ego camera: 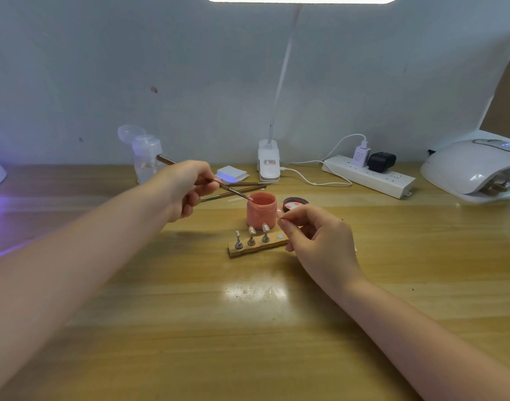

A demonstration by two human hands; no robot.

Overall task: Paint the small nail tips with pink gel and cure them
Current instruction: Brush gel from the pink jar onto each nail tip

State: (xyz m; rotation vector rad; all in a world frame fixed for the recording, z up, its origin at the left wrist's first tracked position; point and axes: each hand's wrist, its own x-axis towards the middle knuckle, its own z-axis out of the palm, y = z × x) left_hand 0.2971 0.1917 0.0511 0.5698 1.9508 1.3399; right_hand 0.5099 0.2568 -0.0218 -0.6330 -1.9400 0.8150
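Right hand: nearest the camera, the right hand [320, 241] hovers over the right end of the wooden strip, thumb and forefinger pinched narrowly on something tiny that I cannot make out.
Wooden strip: the wooden strip [259, 248] lies on the table [248, 328] with its long axis running left to right, the right end tilted slightly away.
Nail tips: three nail tips [251, 230] stand on small metal stands [238, 243] in a row along the strip, tips pointing up; a bare round metal disc [280, 236] sits right of them.
Gel jar: the open pink gel jar [261, 210] stands upright just behind the strip; its lid [295, 203] lies beside it to the right, inside up.
Brush: the brush [233, 192] slopes down from upper left to lower right, bristles at the jar's left rim.
Left hand: the left hand [187, 188] pinches the brush mid-handle.
Spare brushes: two more brushes [242, 189] lie flat behind the jar.
Farther off: clear pump bottle [145, 160], white pads [232, 173], clip lamp [268, 163], power strip [368, 176], curing lamp [476, 169] at far right.
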